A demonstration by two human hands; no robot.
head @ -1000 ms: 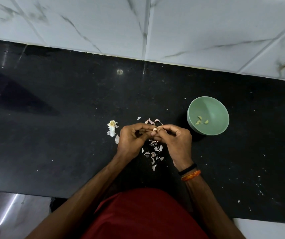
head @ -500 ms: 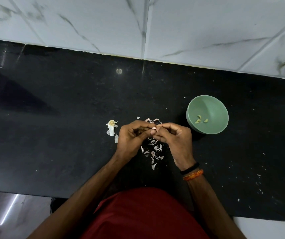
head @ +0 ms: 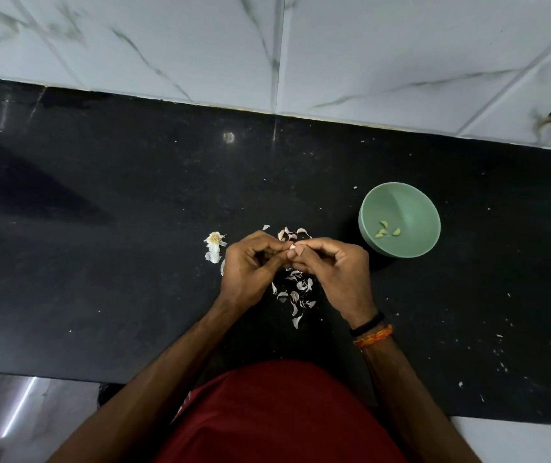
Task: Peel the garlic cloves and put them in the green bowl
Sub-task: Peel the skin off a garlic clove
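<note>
— How far is the peeling?

— Three peeled cloves (head: 386, 230) lie in the green bowl (head: 427, 243). The left hand (head: 250, 269) and right hand (head: 330, 270) both pinch one garlic clove (head: 291, 246) above the loose skins (head: 295, 292); its peeling seems unfinished.

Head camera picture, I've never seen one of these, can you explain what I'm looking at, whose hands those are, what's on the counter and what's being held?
There is no machine here. A person wears a camera on the head, so the picture looks down at their own two hands over a black counter. The left hand and the right hand meet in the middle and together pinch a small garlic clove, apparently peeling it. Under and around them lie loose garlic skins, and the leftover garlic root lies to the left. To the right stands a green bowl with a few peeled cloves inside. White marble-look tiles line the wall behind.
</note>
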